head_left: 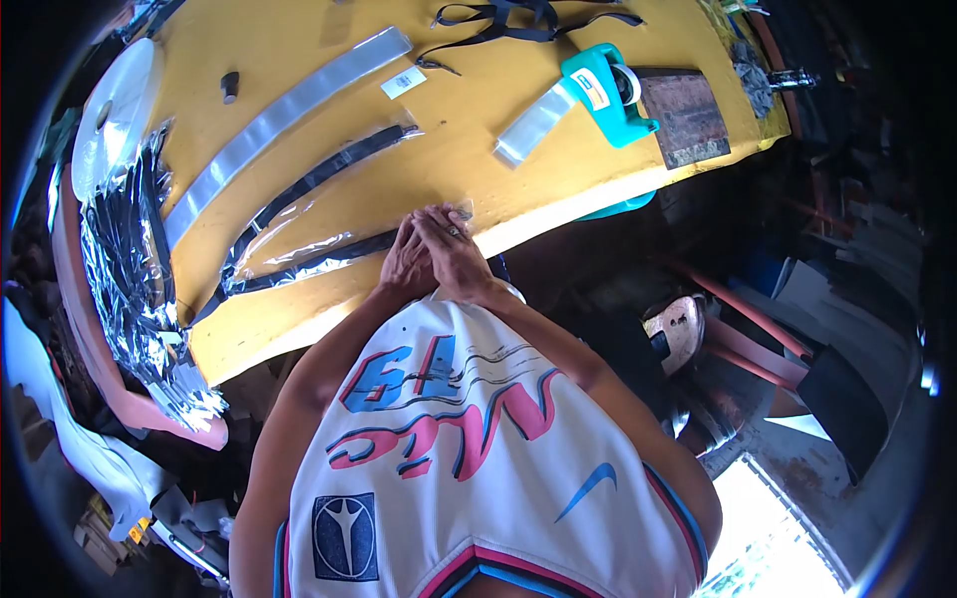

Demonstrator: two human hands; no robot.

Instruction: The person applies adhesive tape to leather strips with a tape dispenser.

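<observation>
My left hand [403, 261] and my right hand [454, 257] are close together at the near edge of the yellow table, the right partly over the left. Their fingers are bunched at the end of a black strap in clear plastic [317, 270], which runs left from them along the edge, then bends back toward the middle of the table. The exact grip is hidden under the fingers. Beyond the wrapped strap lies a long clear plastic strip [289, 117].
A teal tape dispenser [610, 98] stands to the right, beside a dark flat plate [686, 118]. Loose black straps [503, 18] lie at the far side. Left are a pile of plastic-wrapped straps [130, 249], a pale reel [115, 120] and a small dark cylinder [230, 87].
</observation>
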